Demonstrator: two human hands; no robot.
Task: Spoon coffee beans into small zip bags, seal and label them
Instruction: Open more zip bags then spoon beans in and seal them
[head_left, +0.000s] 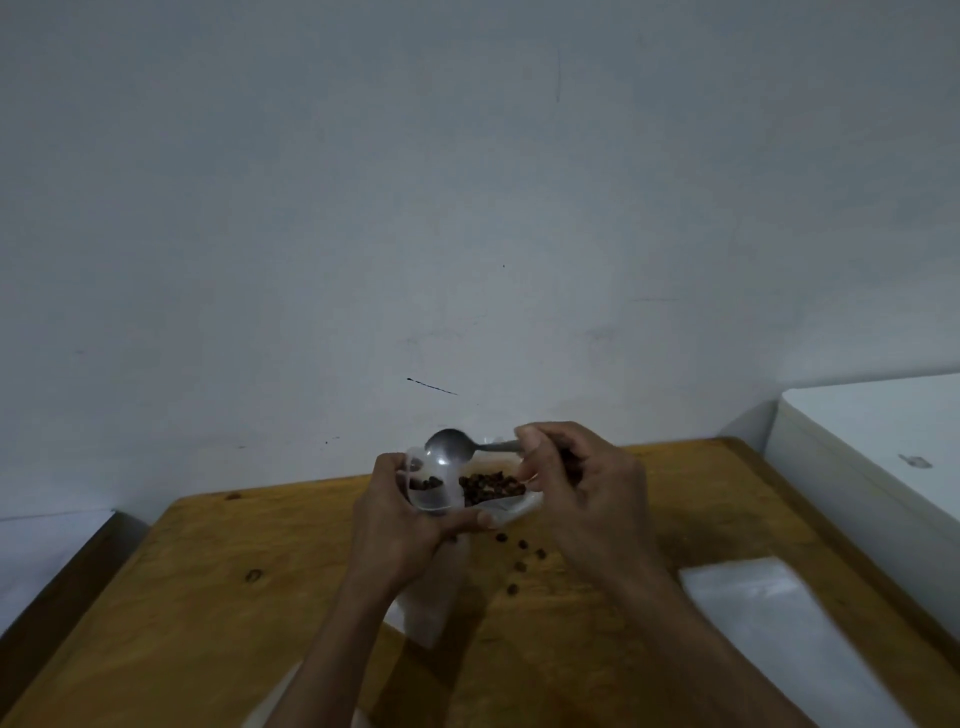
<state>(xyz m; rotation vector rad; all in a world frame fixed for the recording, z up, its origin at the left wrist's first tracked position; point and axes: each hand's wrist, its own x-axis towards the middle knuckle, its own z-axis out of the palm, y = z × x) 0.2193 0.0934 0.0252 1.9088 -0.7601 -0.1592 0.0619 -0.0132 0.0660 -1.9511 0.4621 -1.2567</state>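
Clear plastic fills my left hand (400, 519): my fingers (470, 521) curl round a small zip bag (431, 480), holding its mouth open and tilted toward the spoon, with a few coffee beans (427, 484) already showing inside. The bag's lower part hangs down below my palm, just above the desk (234, 597). My right hand (582, 488) pinches the handle of a metal spoon (451, 445) — its bowl sits right at the bag's opening, and I cannot tell whether anything lies in it. Behind the bag, between my hands, a clear container (514, 506) holds a heap of beans (491, 486). Several loose beans (521, 566) lie scattered on the wooden desk just below it. To my right, near the desk's edge, a flat stack of empty bags (753, 597) rests — pale and blurred. A grey wall (467, 208) rises behind.
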